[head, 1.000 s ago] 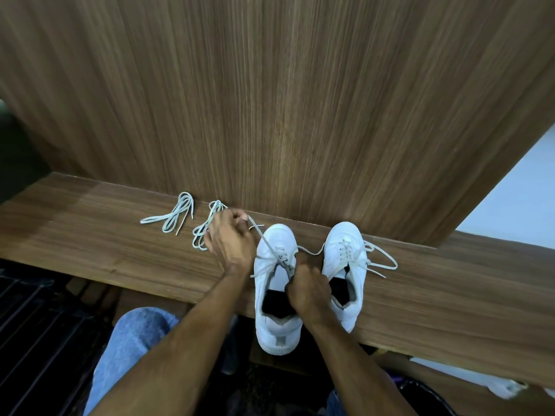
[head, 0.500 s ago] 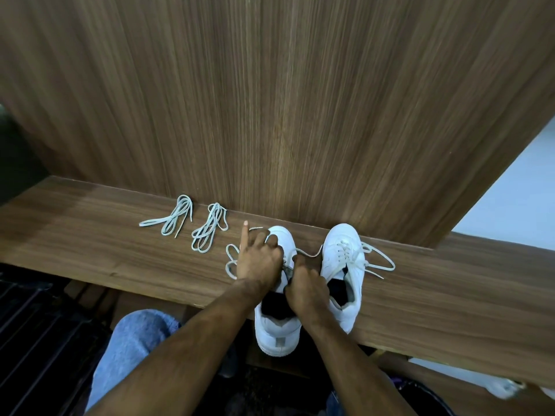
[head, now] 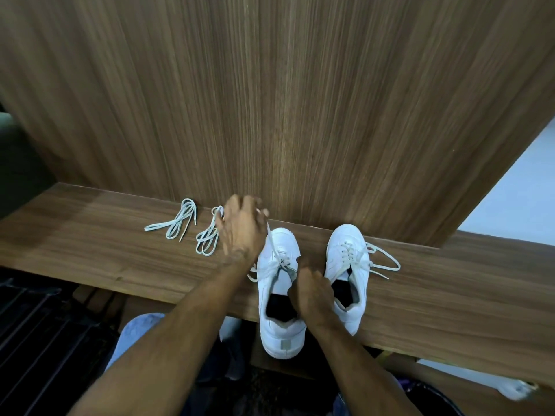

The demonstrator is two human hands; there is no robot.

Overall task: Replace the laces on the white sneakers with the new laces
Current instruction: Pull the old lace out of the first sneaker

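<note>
White leather, two sneakers, sitting toe-first against the wood-grain back panel (head: 300, 100) on the brown wooden surface (head: 90, 235), heels hanging over the near edge. Pulling a lace (head: 271, 240) up and away from the left sneaker (head: 277, 283) with the left hand (head: 241, 228), fingers curled round the strand, the lace running taut from the eyelets to that grip at the toe end. Holding the same sneaker steady with the right hand (head: 310, 291), fingers curled at the tongue and upper eyelets; whether pinching lace or only shoe, cannot tell, the fingertips being hidden. Showing a half-undone lacing on that sneaker, a loose end trailing off its left side. Standing just beside it, to the right, the right sneaker (head: 348, 265), fully laced, its untied ends looping out onto the wood at the right. Lying to the left of the shoes, two bundles of new laces: the nearer bundle (head: 207, 241) partly behind the left hand, the farther bundle (head: 177, 222) apart from it toward the left. Showing below the surface edge a knee in blue jeans (head: 132, 334) and a dark slatted rack (head: 36, 340) at lower left. Blurring slightly around the left hand.
</note>
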